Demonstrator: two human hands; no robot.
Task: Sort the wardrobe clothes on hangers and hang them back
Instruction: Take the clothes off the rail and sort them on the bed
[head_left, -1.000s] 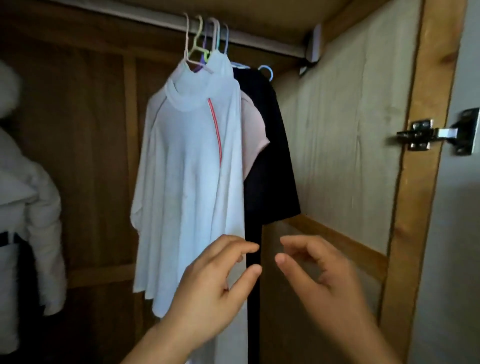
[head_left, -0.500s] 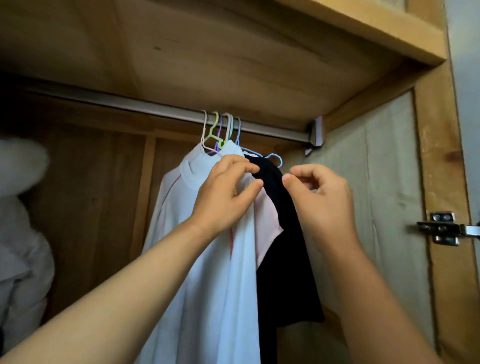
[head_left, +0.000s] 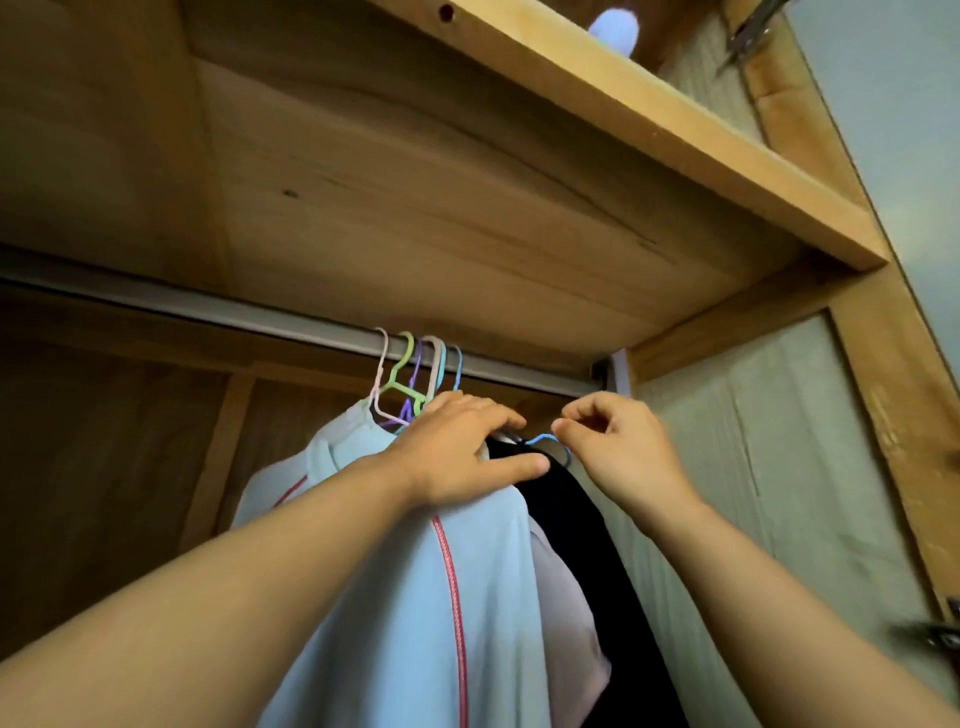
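Both hands have climbed from chest height up to the top of the clothes since a second ago, and the view has tilted up with them, so the underside of the wooden shelf (head_left: 467, 218) now fills most of the frame. Left hand (head_left: 457, 457) lies palm down on the shoulder of the white shirt (head_left: 395, 597), fingers spread wide over the fabric, thumb reaching toward the collar of the black garment (head_left: 587, 545); cannot tell if it actually grips anything. Right hand (head_left: 618, 447) is loosely curled, thumb and forefinger pinched narrow right at the blue hanger (head_left: 545, 440) that carries the black garment; contact looks likely, firm hold not clear. Clothes all hang bunched toward the right end of the metal rail (head_left: 260, 317): white shirt with a red piping line in front, a pale pink garment (head_left: 566, 623) behind it, black one furthest right, next to the wardrobe side panel (head_left: 779, 467). Pink, green, purple and grey hanger hooks (head_left: 410, 364) crowd together on the rail just above the left hand. A door hinge (head_left: 940, 634) shows at the right edge.
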